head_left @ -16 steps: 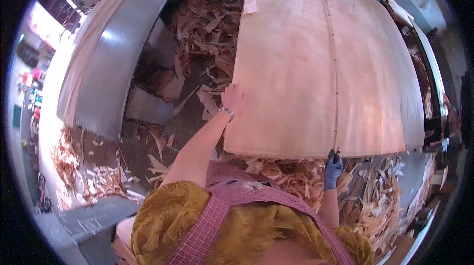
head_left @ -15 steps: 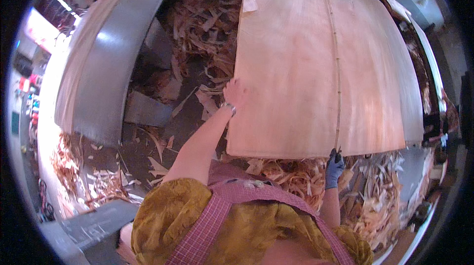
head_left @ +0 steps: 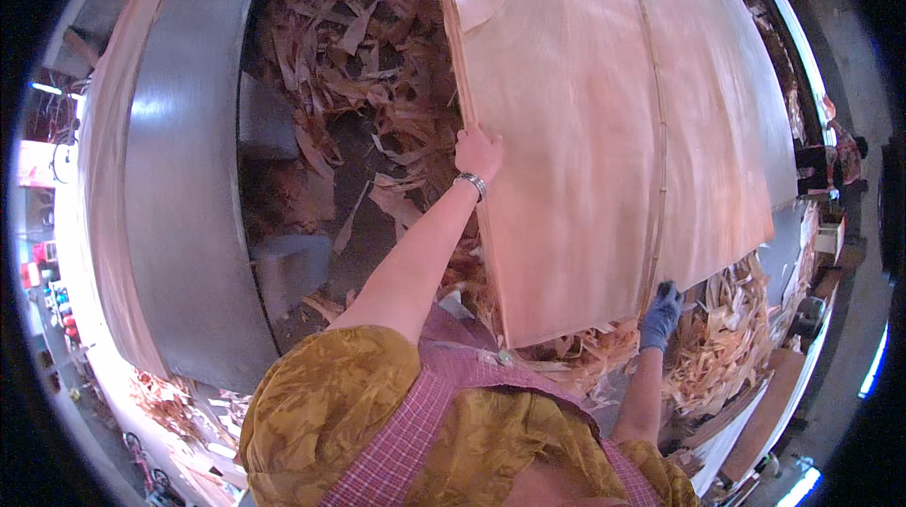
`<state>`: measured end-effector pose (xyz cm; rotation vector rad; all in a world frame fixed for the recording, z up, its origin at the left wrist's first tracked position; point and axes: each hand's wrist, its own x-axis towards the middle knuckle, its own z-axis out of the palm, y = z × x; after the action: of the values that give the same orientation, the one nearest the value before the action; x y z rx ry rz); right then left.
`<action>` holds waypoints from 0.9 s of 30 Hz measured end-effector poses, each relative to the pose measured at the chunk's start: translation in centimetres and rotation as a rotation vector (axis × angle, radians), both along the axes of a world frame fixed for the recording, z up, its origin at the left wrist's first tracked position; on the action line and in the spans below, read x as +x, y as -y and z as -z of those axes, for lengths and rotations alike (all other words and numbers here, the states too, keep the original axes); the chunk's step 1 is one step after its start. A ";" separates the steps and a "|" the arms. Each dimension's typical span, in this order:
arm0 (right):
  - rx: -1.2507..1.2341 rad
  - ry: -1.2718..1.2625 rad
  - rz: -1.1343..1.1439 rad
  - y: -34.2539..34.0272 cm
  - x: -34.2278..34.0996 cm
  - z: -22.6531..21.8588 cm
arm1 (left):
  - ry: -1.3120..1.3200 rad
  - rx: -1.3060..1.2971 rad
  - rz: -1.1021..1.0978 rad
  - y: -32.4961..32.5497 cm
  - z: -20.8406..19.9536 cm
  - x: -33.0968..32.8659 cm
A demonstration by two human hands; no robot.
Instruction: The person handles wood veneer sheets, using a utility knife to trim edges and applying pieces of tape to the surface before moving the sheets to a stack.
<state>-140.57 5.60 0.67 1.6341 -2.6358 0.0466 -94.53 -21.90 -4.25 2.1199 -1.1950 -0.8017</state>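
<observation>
A broad stack of pale wood veneer sheets [head_left: 566, 177] lies before me, with a long thin jointed stick [head_left: 662, 148], like bamboo, along its length. My bare left hand [head_left: 479, 152], a metal band at its wrist, is closed over the stack's left edge. How many sheets its fingers hold cannot be seen. At the near edge, my right hand [head_left: 660, 318] wears a blue-grey glove with dark fingertips. Its fingers are closed around the stick's near end.
Veneer scraps [head_left: 368, 63] are heaped left of the stack, and more shavings [head_left: 722, 337] lie at the near right. Further left stands another stack with a smooth grey top [head_left: 189, 158]. A person [head_left: 845, 158] is at the far right.
My view has turned, so the stack now sits slanted. My left hand has gone from lying flat near the edge to curling over it. The right hand stays at the stick's near end.
</observation>
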 end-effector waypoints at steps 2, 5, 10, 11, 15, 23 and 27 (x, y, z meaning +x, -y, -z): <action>-0.109 0.161 -0.155 4.5 6.9 0.4 | -0.083 -0.028 0.023 1.1 1.2 1.0; -0.258 0.690 -0.355 14.5 20.5 0.3 | -0.181 -0.002 -0.057 3.1 4.8 3.8; -0.082 0.549 -0.448 27.9 34.7 1.6 | -0.381 0.199 0.078 6.8 4.7 7.4; -0.042 0.495 -0.426 30.0 36.2 2.4 | -0.322 0.153 0.103 8.0 4.7 8.6; 0.093 0.470 -0.354 35.2 37.7 3.8 | -0.496 0.075 0.114 15.2 5.5 13.2; 0.182 1.018 -0.127 37.0 33.5 2.3 | -0.636 0.072 0.163 28.4 3.8 14.1; 0.385 1.077 0.127 39.3 33.3 -3.4 | -0.658 0.152 0.139 32.8 3.1 13.7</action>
<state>-107.31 -33.74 4.06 1.8970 -3.7123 0.6127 -80.82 -54.72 -7.35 1.6720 -0.9405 -1.5418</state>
